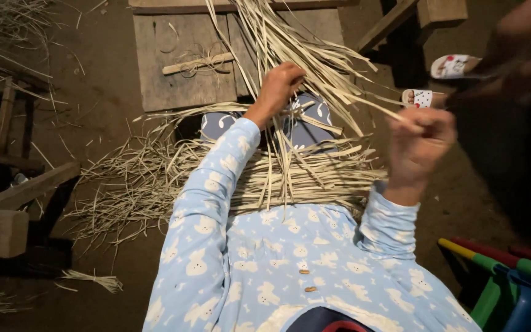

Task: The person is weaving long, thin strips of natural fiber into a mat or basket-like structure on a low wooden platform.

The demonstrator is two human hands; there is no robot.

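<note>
Left hand (279, 86) curled around pale straw strips (290, 55), pinning the bundle against the near edge of the wooden board (173, 61). Right hand (418, 138) raised, pinching one strip taut, probably to separate it; blurred. More strips draped across the lap.

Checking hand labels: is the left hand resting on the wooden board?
No. The left hand is raised into the pale straw strips across the lap, above and clear of the wooden board.
</note>
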